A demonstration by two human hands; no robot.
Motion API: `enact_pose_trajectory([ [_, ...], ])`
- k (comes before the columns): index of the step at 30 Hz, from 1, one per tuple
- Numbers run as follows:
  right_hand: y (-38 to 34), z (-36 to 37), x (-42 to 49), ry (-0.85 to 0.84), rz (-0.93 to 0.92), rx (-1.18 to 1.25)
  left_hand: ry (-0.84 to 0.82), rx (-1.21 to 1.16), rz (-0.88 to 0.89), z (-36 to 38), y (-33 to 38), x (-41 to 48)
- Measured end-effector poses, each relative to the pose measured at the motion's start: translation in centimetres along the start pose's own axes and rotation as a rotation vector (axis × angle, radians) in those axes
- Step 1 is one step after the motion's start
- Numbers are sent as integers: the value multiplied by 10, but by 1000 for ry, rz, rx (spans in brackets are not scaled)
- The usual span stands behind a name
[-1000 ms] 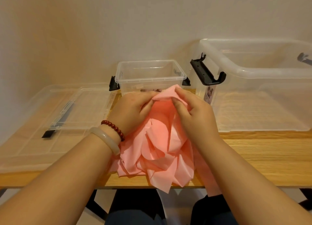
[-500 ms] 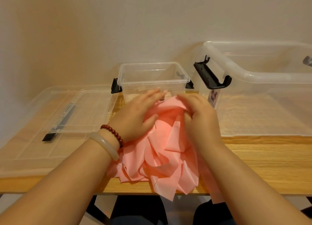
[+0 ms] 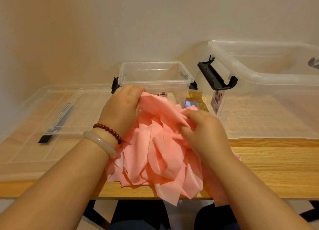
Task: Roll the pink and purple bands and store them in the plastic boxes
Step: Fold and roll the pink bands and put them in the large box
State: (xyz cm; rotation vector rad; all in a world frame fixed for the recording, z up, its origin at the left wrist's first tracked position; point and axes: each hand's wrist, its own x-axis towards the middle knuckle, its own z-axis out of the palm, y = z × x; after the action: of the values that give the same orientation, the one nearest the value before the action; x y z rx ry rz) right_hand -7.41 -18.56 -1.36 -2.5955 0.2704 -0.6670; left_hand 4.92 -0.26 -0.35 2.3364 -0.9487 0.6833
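Mid-frame, the pink band [image 3: 160,153] lies heaped on the wooden counter [image 3: 267,160], touching the small clear box [image 3: 155,77]. Left hand [image 3: 123,107] and right hand [image 3: 203,133] each grip its folds. The large clear box [image 3: 259,77] at right carries a label [image 3: 217,100], its writing unreadable.

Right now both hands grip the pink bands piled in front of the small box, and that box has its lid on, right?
No: the head view shows the small box open, no lid on it. Otherwise right: the left hand and right hand grip the pink bands piled in front of it.
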Motion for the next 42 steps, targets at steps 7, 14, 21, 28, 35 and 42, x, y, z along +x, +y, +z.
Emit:
enact_pose_trajectory([
  [7,-4,11,1,199,-101,102,-148,-73,178,-1,9,-12],
  [14,-1,10,-10,-35,-91,209,-178,-148,189,28,18,-16],
  [21,23,18,-13,42,43,56,185,-112,58,37,11,-22],
  [28,6,3,0,307,101,344,223,-56,112,30,15,-21],
  [35,-5,-1,12,19,-160,604,28,-91,13,11,29,-15],
  [42,-5,-11,17,148,-31,477,84,-222,18,21,20,-5],
])
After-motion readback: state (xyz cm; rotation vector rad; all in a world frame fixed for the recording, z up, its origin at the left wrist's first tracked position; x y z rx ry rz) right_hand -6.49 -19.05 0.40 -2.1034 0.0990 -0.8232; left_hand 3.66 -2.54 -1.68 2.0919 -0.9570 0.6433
